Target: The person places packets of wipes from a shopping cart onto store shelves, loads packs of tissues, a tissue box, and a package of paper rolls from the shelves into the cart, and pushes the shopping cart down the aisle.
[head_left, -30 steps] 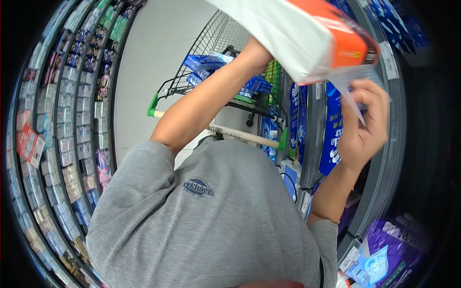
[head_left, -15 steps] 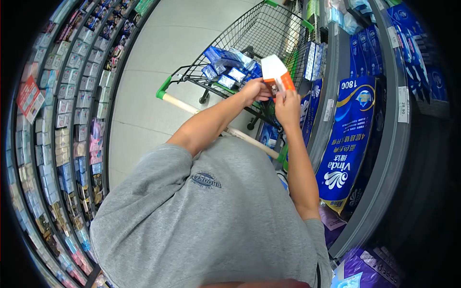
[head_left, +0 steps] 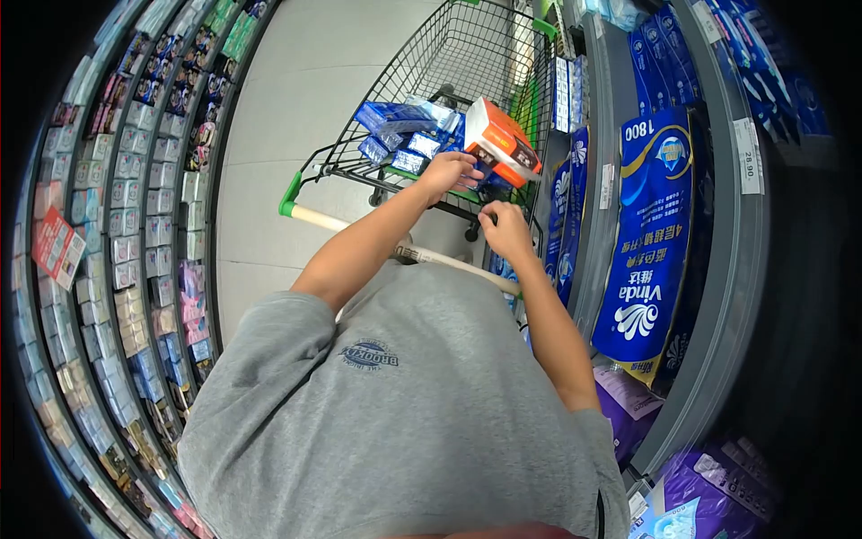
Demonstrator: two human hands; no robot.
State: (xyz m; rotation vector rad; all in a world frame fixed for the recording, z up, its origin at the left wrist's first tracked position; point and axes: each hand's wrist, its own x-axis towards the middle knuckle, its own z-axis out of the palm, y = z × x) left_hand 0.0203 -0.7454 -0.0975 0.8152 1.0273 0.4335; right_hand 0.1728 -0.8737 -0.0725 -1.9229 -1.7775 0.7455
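An orange and white package (head_left: pixel 501 142) lies tilted in the wire shopping cart (head_left: pixel 395 74), beside several blue packs (head_left: pixel 393 119). My left hand (head_left: pixel 449 175) is over the cart's near edge, just below the package, fingers apart and holding nothing that shows. Lower and to the right, my right hand (head_left: pixel 505 226) has its fingers curled in near the cart's rear corner; what they hold, if anything, is too small to tell. The cart's pale handle bar (head_left: pixel 337 220) with green ends runs beneath my forearms.
Shelves of small packs (head_left: pixel 126 216) line the left side, with a red sign (head_left: pixel 59 248) on them. At the right, a shelf (head_left: pixel 584 260) holds a large blue Vinda package (head_left: pixel 645 251) and purple packages (head_left: pixel 709 494). Pale floor tiles (head_left: pixel 283 117) show left of the cart.
The orange and white package went from my raised hands down into the cart. Both hands came down, then drew apart from it; my left hand let go and opened.
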